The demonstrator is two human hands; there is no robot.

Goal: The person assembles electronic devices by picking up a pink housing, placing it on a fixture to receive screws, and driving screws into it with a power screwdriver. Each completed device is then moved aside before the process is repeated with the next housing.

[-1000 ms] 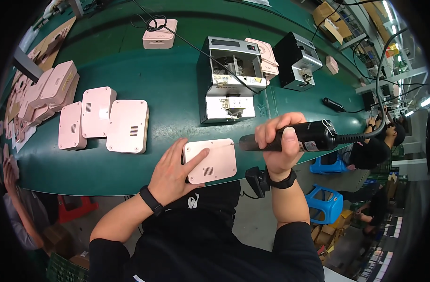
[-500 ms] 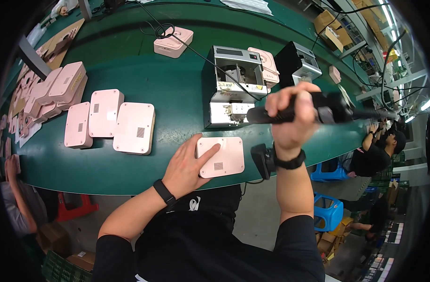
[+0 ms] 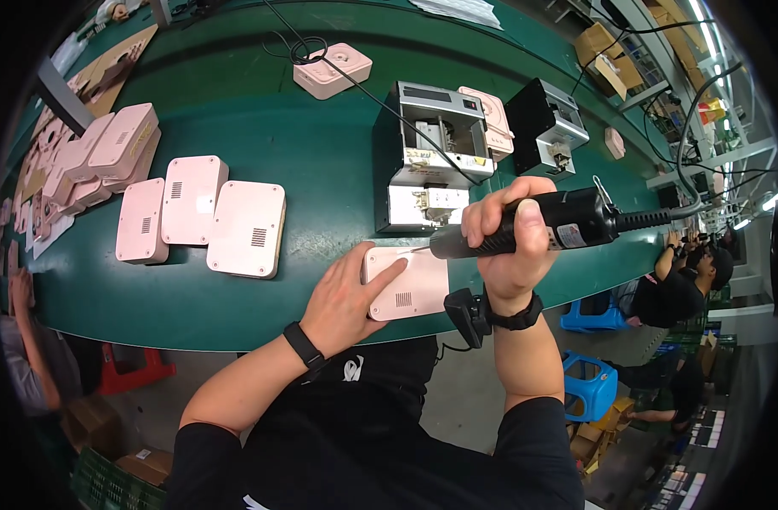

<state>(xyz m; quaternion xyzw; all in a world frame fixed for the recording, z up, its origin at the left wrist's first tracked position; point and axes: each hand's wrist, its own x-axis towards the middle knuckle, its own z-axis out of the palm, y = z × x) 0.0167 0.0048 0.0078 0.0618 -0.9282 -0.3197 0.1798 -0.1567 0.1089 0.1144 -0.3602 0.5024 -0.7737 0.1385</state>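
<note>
A pale pink, square plastic case [image 3: 424,293] with a small vent grille lies flat near the table's front edge. My left hand [image 3: 342,293] grips it from its left side, thumb stretched across the top. In my right hand [image 3: 512,242] is a black electric screwdriver [image 3: 571,223], held nearly level with its cord running off to the right. Its thin bit points left and reaches the upper part of the case, close to my left thumb. Whether the bit sits in a screw hole is too small to tell.
Three similar pink cases [image 3: 246,229] lie to the left, with a pile of more [image 3: 124,149] beyond. A silver-and-black screw feeder [image 3: 444,174] stands behind the held case, a second feeder [image 3: 567,127] farther right. A cable hangs across the table. Other people sit along both sides.
The screwdriver has come down and its bit now reaches the case's top. My right hand has moved slightly down and left. My left hand stays on the case.
</note>
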